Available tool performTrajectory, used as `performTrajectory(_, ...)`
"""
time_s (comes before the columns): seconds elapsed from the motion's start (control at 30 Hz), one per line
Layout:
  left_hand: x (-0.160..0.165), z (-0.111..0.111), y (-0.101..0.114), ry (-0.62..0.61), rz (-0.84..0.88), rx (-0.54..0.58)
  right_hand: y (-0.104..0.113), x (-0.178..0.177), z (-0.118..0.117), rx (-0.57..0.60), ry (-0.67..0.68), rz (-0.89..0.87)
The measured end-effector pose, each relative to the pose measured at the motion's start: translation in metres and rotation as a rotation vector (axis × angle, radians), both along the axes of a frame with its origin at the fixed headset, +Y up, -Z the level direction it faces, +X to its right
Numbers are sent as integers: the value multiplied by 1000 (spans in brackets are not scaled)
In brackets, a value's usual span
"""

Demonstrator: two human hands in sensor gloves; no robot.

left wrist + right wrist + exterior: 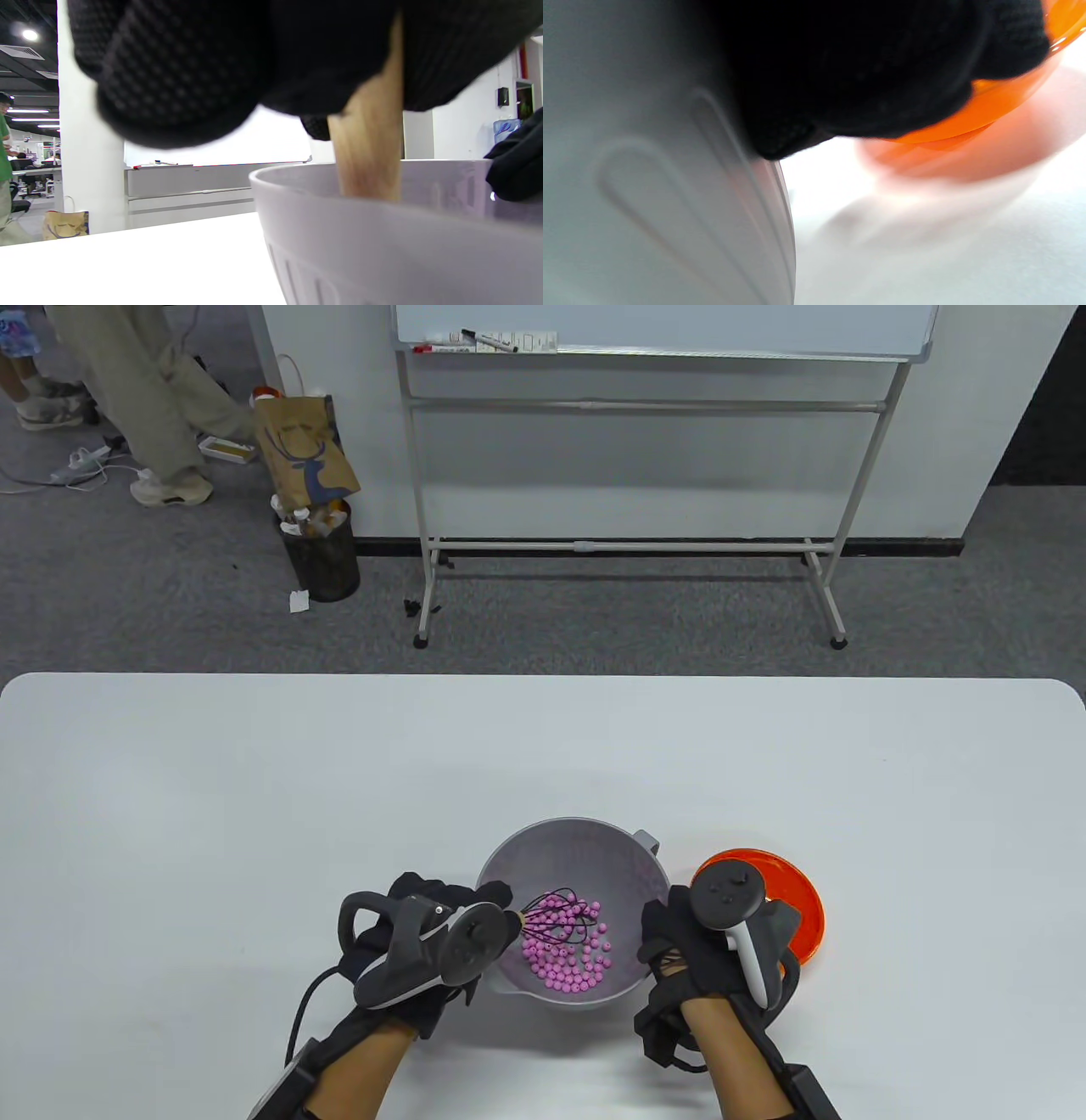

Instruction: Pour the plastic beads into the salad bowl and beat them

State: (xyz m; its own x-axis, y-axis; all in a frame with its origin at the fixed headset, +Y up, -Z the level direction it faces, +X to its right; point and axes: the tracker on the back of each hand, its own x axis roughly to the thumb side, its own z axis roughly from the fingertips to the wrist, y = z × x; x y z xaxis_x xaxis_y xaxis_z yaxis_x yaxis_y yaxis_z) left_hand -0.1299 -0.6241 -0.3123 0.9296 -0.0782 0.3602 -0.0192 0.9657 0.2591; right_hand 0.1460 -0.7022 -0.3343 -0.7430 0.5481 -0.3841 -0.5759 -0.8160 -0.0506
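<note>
**Beads in the bowl, whisk at work**

The pouring looks done and the beating is the step in hand. In the lower centre of the table view the grey salad bowl holds the pink plastic beads, lying loose over its floor, mostly toward the nearer side. The black wire head of a whisk sits among them at the bowl's left.

The left hand, at the bowl's left rim, has its fingers curled round the whisk's pale wooden handle; the left wrist view shows that handle coming down from the gloved fist and passing behind the bowl's rim.

The right hand is at the bowl's right side. The right wrist view shows dark glove against the bowl's ribbed outer wall, so it seems to steady the bowl, but I cannot tell whether the fingers are curled over the rim or laid flat.

Just right of the bowl, partly under the right hand, sits an orange dish; what shows of it holds no beads, so it is probably what they came from.

The next move calls for stirring strokes kept low and inside the wall, with the bowl held firm, since the light beads could hop over the rim.
</note>
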Motion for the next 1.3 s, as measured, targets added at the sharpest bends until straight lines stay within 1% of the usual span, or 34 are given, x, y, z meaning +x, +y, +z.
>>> performTrajectory(0.17, 2, 7, 11, 0, -65, -73, 0, 0, 0, -1, 0, -1)
performTrajectory(0.23, 4, 10, 16, -20, -82, -99, 0, 0, 0, -1, -1, -1)
performTrajectory(0.33, 7, 13, 19, -104, -25, -160, 0, 0, 0, -1, 1, -4)
performTrajectory(0.4, 9, 11, 13, -146, 30, -197, 0, 0, 0, -1, 0, -2)
performTrajectory(0.47, 11, 10, 8, -153, 61, -187, 0, 0, 0, -1, -1, -1)
performTrajectory(0.6, 17, 9, -3, -129, 46, -89, 0, 0, 0, -1, -1, -1)
performTrajectory(0.63, 17, 9, -4, -117, 40, -48, 0, 0, 0, -1, -1, 0)
performTrajectory(0.67, 17, 9, -4, -107, 36, -19, 0, 0, 0, -1, 0, 0)
performTrajectory(0.8, 13, 6, -7, -63, 11, 37, 0, 0, 0, -1, 0, 0)
performTrajectory(0.93, 4, -1, -6, -29, 17, 17, 0, 0, 0, -2, 0, 1)
performTrajectory(1.03, -3, -4, -3, -17, 47, -24, 0, 0, 0, -3, 0, 0)
performTrajectory(1.07, -5, -5, -1, -8, 30, -30, 0, 0, 0, -3, -1, 0)
performTrajectory(1.17, -7, -3, 3, -10, 24, -63, 0, 0, 0, -2, -1, 1)
performTrajectory(1.3, -2, 3, 12, -30, -41, -100, 0, 0, 0, -3, -1, 1)
